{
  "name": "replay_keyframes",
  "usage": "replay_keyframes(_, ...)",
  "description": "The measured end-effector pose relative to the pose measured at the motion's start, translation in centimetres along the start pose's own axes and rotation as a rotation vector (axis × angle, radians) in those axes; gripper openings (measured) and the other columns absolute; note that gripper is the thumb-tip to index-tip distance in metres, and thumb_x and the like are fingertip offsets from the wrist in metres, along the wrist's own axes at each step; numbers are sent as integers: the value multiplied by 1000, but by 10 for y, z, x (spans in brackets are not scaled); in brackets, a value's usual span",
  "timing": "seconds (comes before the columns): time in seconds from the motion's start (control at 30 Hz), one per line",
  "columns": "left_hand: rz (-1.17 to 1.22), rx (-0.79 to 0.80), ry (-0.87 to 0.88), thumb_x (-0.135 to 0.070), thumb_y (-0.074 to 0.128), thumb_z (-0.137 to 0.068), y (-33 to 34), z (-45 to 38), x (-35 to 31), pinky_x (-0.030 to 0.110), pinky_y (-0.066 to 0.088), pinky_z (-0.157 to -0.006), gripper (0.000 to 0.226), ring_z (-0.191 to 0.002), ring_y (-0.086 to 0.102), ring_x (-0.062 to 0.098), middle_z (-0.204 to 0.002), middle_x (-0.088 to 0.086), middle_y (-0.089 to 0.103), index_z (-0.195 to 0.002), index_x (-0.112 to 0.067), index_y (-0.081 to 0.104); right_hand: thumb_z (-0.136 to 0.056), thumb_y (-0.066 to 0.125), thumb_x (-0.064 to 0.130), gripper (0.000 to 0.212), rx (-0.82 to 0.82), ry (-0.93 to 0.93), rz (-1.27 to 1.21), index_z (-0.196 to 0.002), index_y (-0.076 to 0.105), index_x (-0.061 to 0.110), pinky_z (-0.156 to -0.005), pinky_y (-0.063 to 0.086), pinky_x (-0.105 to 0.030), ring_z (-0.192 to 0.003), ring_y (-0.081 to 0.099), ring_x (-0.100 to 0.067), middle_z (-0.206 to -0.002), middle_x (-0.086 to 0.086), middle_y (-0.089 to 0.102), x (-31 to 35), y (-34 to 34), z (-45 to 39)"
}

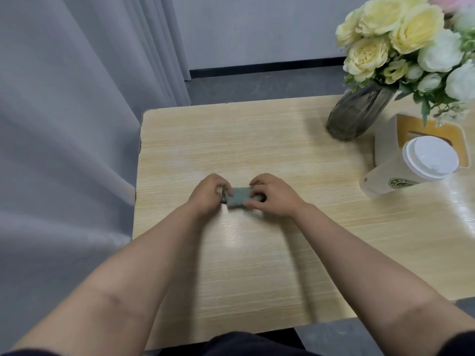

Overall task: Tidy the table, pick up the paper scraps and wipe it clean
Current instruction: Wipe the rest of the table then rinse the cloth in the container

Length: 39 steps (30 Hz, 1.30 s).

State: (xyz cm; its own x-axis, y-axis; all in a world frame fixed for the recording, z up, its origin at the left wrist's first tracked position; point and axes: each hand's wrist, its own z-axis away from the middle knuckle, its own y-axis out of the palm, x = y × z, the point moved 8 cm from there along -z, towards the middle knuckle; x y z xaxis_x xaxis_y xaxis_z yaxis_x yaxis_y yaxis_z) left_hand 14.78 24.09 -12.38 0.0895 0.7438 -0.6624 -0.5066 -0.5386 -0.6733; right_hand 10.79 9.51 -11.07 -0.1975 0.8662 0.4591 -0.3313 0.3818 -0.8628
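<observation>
Two hands, left and right, pinch our folded grey-green cloth mid-tabletop; we'd press flat, wiping toward twelve o'clock.

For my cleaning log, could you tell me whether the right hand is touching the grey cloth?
Touching: the head view shows the right hand pinching the grey cloth at its right end.

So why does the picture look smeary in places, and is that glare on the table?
Head view: the forearms show motion blur; pale glare lies on the table near the cloth and beside the cup; the wide lens bends the edges, so the vase leans.
</observation>
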Motion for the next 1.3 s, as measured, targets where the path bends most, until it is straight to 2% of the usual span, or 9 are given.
replay_keyframes(0.13,-26,-160,-13,8,43,-82,-11,10,19,18,30,-91,37,-115,47,20,-118,7,54,-104,-11,67,-88,58,43,37,-105,-77,62,-111,65,16,-96,42,-35,-118,47,-21,-127,-3,55,12,9,2)
replay_keyframes(0.27,-279,-103,-73,-19,41,-98,0,19,40,41,19,-113,43,-142,18,25,-152,5,26,-141,-19,39,-91,53,45,52,16,-166,194,-140,41,32,-108,30,-39,-133,33,-24,-147,0,39,22,42,-4)
replay_keyframes(0.43,-392,-25,-155,-28,27,-102,13,39,62,50,6,-115,50,-146,-4,19,-159,-5,1,-150,-26,16,-89,42,47,41,-185,-187,220,-123,58,30,-66,41,-32,-84,56,-27,-99,-8,61,20,35,-2)
replay_keyframes(0.53,-411,-12,-126,-28,26,-102,12,43,69,50,5,-116,50,-146,-4,17,-159,-7,-1,-150,-27,14,-88,45,46,35,-421,48,178,-120,54,32,-58,32,-29,-74,52,-28,-85,-10,56,-18,9,6)
replay_keyframes(0.67,-397,-21,-113,-27,26,-102,11,44,69,48,4,-116,50,-146,-5,16,-159,-7,-1,-151,-26,14,-93,52,34,38,-568,709,44,-128,56,19,-76,39,-37,-99,47,-32,-110,-14,52,-92,-1,36)
replay_keyframes(0.73,-388,-30,-124,-26,25,-102,13,46,68,47,2,-116,50,-146,-6,16,-159,-7,-2,-151,-27,13,-96,49,29,40,-617,808,-102,-132,51,13,-82,41,-39,-103,48,-31,-114,-15,50,-82,9,34)
replay_keyframes(0.83,-398,-40,-138,-27,22,-103,17,53,69,45,0,-117,49,-146,-8,15,-159,-7,-4,-151,-27,11,-96,46,28,39,-490,544,-196,-132,48,13,-84,43,-38,-103,51,-31,-117,-16,51,-16,38,5)
replay_keyframes(1.03,-426,-70,-129,-31,19,-103,24,67,75,43,-2,-117,50,-146,-10,13,-159,-8,-6,-151,-28,7,-81,71,28,39,-360,-147,166,-115,65,13,-49,41,-29,-64,55,-27,-80,-10,57,67,63,-1)
replay_keyframes(1.3,-454,-70,-132,-32,17,-103,28,74,74,42,-5,-117,51,-145,-14,14,-158,-6,-11,-151,-27,2,-89,61,26,35,-581,487,191,-121,59,12,-59,38,-30,-74,53,-28,-89,-13,58,-38,25,38)
